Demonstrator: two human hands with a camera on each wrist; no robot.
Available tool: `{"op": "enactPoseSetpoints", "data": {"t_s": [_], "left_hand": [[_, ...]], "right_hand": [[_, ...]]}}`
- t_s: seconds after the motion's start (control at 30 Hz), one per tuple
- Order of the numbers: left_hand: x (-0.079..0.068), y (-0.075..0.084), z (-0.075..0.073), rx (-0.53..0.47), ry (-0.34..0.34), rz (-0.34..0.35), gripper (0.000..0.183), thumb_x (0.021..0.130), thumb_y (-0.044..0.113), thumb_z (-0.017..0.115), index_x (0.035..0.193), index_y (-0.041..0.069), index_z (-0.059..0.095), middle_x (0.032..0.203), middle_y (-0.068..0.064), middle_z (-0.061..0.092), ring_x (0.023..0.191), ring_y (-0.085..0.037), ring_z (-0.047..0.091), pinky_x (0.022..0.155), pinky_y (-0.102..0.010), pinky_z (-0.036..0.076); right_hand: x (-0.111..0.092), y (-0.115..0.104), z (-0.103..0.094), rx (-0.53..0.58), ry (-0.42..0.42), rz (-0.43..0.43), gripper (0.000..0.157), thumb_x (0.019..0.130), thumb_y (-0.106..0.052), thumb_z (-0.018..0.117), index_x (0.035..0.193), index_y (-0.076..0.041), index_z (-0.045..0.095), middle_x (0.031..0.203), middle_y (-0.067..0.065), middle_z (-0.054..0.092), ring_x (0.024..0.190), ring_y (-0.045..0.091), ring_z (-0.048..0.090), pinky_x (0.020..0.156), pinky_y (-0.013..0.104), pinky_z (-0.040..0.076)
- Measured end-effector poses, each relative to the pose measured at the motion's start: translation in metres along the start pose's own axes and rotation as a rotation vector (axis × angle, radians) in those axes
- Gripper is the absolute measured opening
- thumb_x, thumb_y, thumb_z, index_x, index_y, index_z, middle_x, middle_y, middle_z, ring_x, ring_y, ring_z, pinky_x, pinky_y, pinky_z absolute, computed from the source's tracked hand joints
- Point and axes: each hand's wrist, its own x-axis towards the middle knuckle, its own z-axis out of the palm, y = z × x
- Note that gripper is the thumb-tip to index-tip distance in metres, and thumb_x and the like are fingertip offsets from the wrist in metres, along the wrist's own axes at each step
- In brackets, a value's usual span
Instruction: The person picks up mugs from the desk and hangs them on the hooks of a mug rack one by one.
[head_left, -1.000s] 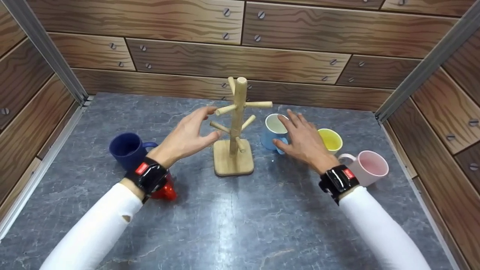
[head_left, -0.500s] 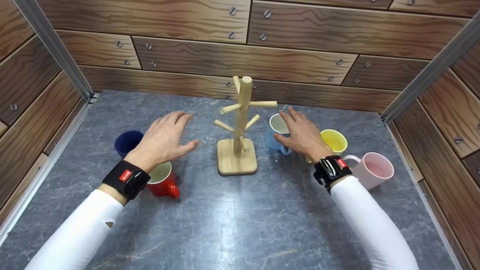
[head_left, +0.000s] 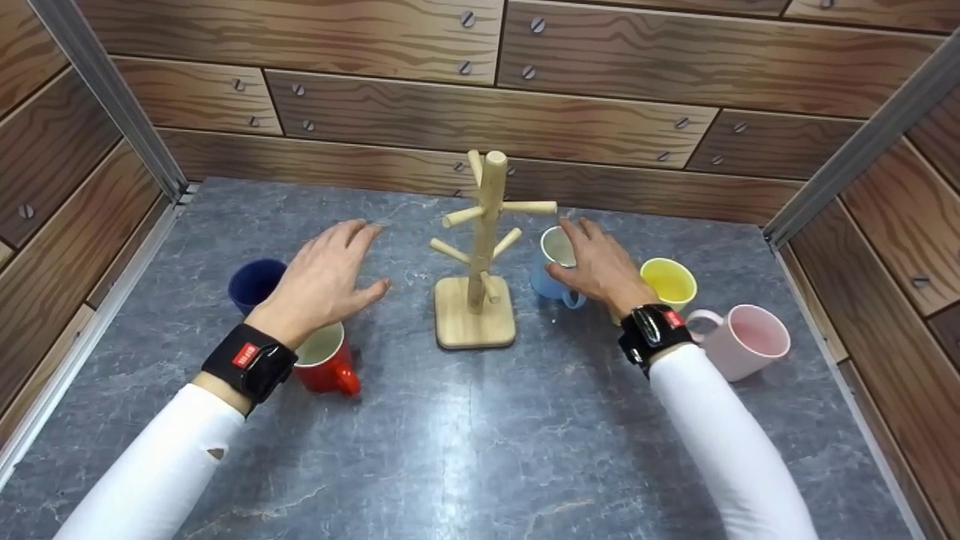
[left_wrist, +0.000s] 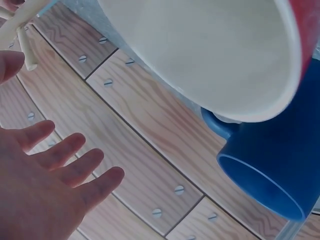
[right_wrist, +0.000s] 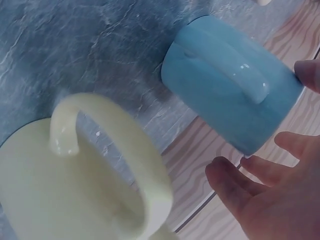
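Observation:
In the head view my left hand [head_left: 319, 285] hovers with fingers extended and thumb apart, holding nothing. A red mug [head_left: 326, 371] with a pale inside stands partly under that wrist, and a dark blue mug [head_left: 251, 283] is partly hidden behind the hand. My right hand [head_left: 602, 268] spreads its fingers and thumb around the rim of a light blue mug [head_left: 546, 276]. In the right wrist view, the fingertips [right_wrist: 224, 172] come right at that mug's rim, uncurled. Between the hands stands a wooden mug tree [head_left: 480, 315] with several bare pegs.
To the right of the right hand are a yellow mug [head_left: 670, 282] and a pink mug [head_left: 742, 345] with its handle facing left. Wood-patterned walls [head_left: 405, 105] enclose the grey marbled tabletop [head_left: 450, 442] at the back and both sides.
My left hand has drawn back leftward from the mug tree, uncovering more of the red mug. My right hand stays over the light blue mug, its wrist shifted slightly left.

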Motion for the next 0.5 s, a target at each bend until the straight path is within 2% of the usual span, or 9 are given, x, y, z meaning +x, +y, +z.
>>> {"op": "enactPoseSetpoints", "data": {"t_s": [0.3, 0.5], "left_hand": [[0.0028, 0.0056, 0.0016, -0.019, 0.014, 0.018, 0.078, 0.095, 0.039, 0.071, 0.158, 0.007, 0.038, 0.154, -0.024, 0.044, 0.141, -0.044, 0.043, 0.112, -0.064, 0.039], [0.0028, 0.0079, 0.0029, -0.031, 0.038, 0.038, 0.078, 0.095, 0.035, 0.072, 0.16, 0.011, 0.037, 0.153, -0.022, 0.046, 0.139, -0.043, 0.046, 0.108, -0.065, 0.043]], "right_hand": [[0.0017, -0.0067, 0.0008, 0.026, -0.006, -0.024, 0.086, 0.093, -0.037, 0.067, 0.164, -0.01, 0.027, 0.16, 0.026, 0.032, 0.139, 0.05, 0.042, 0.113, 0.063, 0.037], [0.0028, -0.0084, -0.0034, 0.051, -0.034, 0.024, 0.088, 0.092, -0.034, 0.072, 0.164, -0.012, 0.028, 0.158, 0.028, 0.032, 0.134, 0.05, 0.047, 0.108, 0.065, 0.042]]}}
